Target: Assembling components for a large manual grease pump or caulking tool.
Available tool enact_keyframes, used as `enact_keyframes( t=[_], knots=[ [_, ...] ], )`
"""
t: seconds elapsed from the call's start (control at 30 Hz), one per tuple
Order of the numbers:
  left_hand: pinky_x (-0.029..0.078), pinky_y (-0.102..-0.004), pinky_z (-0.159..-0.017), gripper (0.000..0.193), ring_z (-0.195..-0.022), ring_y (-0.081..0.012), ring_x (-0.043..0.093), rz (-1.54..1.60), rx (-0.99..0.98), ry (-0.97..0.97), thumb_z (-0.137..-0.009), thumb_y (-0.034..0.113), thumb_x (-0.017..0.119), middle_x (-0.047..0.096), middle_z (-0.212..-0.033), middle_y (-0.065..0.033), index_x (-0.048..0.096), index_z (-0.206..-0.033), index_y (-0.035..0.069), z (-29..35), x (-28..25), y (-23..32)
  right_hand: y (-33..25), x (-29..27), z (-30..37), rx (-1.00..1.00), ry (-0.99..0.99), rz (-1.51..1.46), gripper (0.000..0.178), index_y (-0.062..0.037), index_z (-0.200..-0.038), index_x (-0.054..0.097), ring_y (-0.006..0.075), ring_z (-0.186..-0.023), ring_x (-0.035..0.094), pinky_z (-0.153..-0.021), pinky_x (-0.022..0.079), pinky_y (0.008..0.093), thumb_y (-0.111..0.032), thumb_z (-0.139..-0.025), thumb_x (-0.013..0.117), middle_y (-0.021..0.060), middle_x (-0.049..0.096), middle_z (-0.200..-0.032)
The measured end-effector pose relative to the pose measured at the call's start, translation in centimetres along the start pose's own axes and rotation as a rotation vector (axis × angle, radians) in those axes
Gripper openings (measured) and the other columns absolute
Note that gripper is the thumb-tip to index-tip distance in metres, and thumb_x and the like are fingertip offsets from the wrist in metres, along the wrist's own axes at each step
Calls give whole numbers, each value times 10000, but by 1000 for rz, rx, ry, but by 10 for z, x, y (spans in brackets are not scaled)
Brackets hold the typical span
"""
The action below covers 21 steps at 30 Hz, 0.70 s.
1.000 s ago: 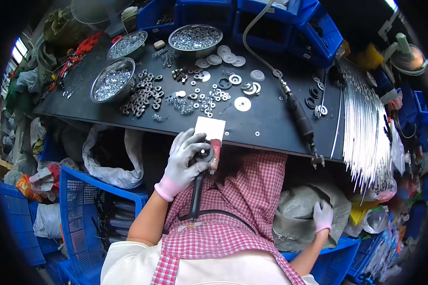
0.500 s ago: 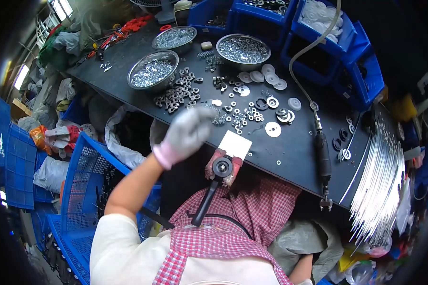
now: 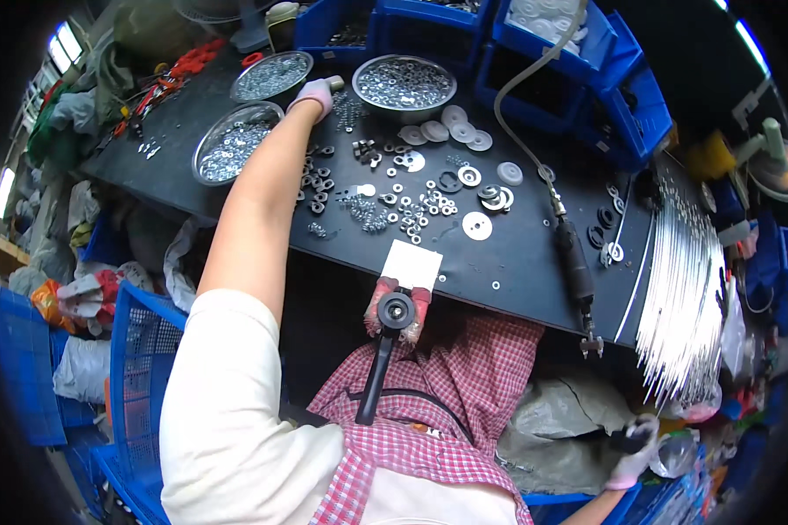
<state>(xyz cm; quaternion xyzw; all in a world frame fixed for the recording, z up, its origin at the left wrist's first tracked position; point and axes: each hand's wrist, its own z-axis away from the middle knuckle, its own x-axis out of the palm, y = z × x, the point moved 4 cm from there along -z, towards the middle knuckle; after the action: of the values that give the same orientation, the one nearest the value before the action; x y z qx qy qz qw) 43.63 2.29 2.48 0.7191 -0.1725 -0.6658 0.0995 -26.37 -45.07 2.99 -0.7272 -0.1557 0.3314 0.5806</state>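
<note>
Fingers of the gloved left hand (image 3: 313, 96) are at a small pale block (image 3: 335, 83), far across the tabletop (image 3: 525, 254); whether they grip it cannot be told. The block lies between the far-left steel bowl (image 3: 310, 66) and the right steel bowl (image 3: 407, 114), just beside loose coil springs (image 3: 350, 114). Low at the other side, the gloved right hand (image 3: 641, 451) seems curled around a dark piece (image 3: 625, 442), blurred, beside a grey-green sack (image 3: 569, 411). Between the arms, a black lever handle (image 3: 375, 381) sits untouched in a red-padded holder (image 3: 420, 306), near a white square plate (image 3: 410, 265). Dragging the left forearm (image 3: 263, 210) back low could catch the near-left steel bowl (image 3: 196, 157) or scatter the metal collars (image 3: 318, 185) beside it; a loose right grip could drop the dark piece. The left arm is nearly straight, slanting forward; the right reaches out sideways.
</note>
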Motion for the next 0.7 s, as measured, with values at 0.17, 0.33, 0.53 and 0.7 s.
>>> enact_keyframes(
  t=[0.17, 0.33, 0.53, 0.7],
  knots=[
    [497, -393, -921, 354, -1104, -347, 595, -228, -28, -19, -793, 58, 625, 617, -1165, -225, 631, -1141, -9, -4, -9, -11, -90, 164, -82, -57, -358, -158, 257, -49, -1073, 550, 89, -707, 499, -594, 421, 210, -56, -824, 613, 17, 523, -923],
    [504, -413, -906, 238, -1061, -363, 609, -183, 27, 64, -833, 76, 595, 625, -1119, -242, 678, -1044, 5, 12, -24, -11, -147, 407, -199, 8, -837, -84, 370, -54, -1205, 611, 60, -682, 529, -614, 431, 237, -261, -899, 609, -12, 621, -816],
    [480, -411, -908, 225, -991, -361, 624, -128, 75, 231, -790, 79, 608, 660, -1005, -210, 712, -990, 71, 3, -18, -30, -154, 509, -295, -121, -236, 824, 269, -39, -1046, 702, 294, -1038, 653, -841, 522, 350, -154, -810, 641, 178, 669, -1103],
    [496, -393, -887, 304, -975, -361, 630, -145, 155, 186, -750, 35, 673, 663, -1017, -191, 684, -1050, 86, 8, -15, -2, -156, 531, -287, -177, -356, 1052, 275, -64, -1049, 709, 290, -1086, 631, -857, 533, 379, -106, -781, 667, 160, 661, -1139]
  ],
)
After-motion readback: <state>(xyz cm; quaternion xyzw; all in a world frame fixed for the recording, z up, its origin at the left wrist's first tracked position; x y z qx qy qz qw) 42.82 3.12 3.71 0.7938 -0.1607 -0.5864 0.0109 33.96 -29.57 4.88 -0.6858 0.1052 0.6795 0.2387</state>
